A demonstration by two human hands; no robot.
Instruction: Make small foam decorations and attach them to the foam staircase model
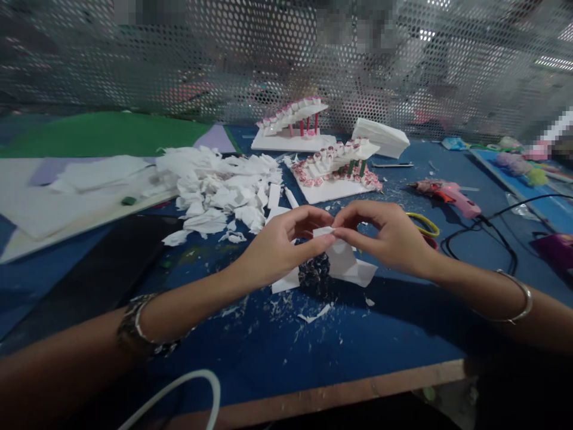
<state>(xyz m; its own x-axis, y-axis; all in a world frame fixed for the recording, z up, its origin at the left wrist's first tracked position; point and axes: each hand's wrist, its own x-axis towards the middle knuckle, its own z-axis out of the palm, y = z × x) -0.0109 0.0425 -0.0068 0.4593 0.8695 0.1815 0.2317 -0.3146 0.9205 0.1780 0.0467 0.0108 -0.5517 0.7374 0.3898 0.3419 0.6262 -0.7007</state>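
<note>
My left hand (pixel 280 245) and my right hand (pixel 385 236) meet over the middle of the blue table (pixel 380 334). Both pinch the top edge of a small white foam piece (pixel 344 263) between thumb and fingertips. A dark glittery lump (pixel 316 272) sits under the piece, touching it. Another white strip (pixel 286 280) pokes out below my left hand. Small white crumbs lie on the table in front of my wrists.
A heap of white foam scraps (pixel 219 188) lies at left. Two white staircase models (pixel 331 170) (pixel 290 125) stand behind my hands. A pink glue gun (pixel 452 196) with black cord lies at right, yellow-handled scissors (pixel 423 226) beside my right hand. A perforated metal screen (pixel 224 65) closes the back.
</note>
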